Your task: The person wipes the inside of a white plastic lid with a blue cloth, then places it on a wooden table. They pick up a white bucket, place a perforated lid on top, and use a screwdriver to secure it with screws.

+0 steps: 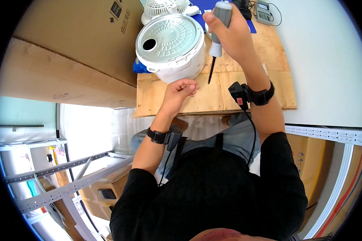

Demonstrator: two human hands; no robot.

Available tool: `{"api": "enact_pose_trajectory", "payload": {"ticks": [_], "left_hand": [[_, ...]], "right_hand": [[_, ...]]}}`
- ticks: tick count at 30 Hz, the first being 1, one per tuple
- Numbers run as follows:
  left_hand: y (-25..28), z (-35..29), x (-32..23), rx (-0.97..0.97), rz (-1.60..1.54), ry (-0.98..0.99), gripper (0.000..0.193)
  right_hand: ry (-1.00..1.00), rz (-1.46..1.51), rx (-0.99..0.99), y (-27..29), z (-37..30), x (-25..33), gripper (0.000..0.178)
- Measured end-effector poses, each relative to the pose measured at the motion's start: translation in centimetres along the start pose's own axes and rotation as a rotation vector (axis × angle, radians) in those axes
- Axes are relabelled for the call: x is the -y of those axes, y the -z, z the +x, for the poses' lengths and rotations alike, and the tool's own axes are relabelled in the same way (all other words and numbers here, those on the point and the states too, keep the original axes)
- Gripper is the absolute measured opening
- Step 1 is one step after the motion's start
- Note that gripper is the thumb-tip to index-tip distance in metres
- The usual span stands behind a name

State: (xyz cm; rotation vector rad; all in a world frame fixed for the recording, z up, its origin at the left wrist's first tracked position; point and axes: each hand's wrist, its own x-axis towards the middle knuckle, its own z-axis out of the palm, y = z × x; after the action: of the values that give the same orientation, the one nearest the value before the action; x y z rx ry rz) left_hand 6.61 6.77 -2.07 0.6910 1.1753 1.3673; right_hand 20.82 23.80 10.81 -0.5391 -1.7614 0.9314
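Note:
My right hand [238, 40] is wrapped around the grey handle of a screwdriver [215, 49]. Its dark shaft points down over the wooden tabletop [225, 94], to the right of a round white appliance body [189, 68]. A silver metal disc [175, 38], embossed with a ring pattern, covers that body's top; a dark round opening lies at its left side. Close to the front of the body is my left hand [176, 96], fingers curled together and thumb against them. Whatever they may pinch is too small or hidden to make out.
Behind the body stands a white fan-like grille [165, 8]. A blue mat [251, 27] and a grey keypad device [264, 13] with a cable lie at the back right. A large cardboard box [76, 44] walls off the left. Metal shelving [68, 193] stands lower left.

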Motion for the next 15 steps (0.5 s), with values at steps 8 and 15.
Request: {"api": "enact_pose_trajectory", "payload": {"ticks": [8, 15], "left_hand": [[1.9, -3.0, -1.9, -0.034, -0.018, -0.394, 0.015], [2.2, -3.0, -2.5, -0.085, -0.025, -0.393, 0.024]], "right_hand": [[-0.021, 0.248, -0.057, -3.0, 0.8, 4.7, 0.028], [-0.014, 0.276, -0.083, -4.3, 0.6, 5.8, 0.028]]}}
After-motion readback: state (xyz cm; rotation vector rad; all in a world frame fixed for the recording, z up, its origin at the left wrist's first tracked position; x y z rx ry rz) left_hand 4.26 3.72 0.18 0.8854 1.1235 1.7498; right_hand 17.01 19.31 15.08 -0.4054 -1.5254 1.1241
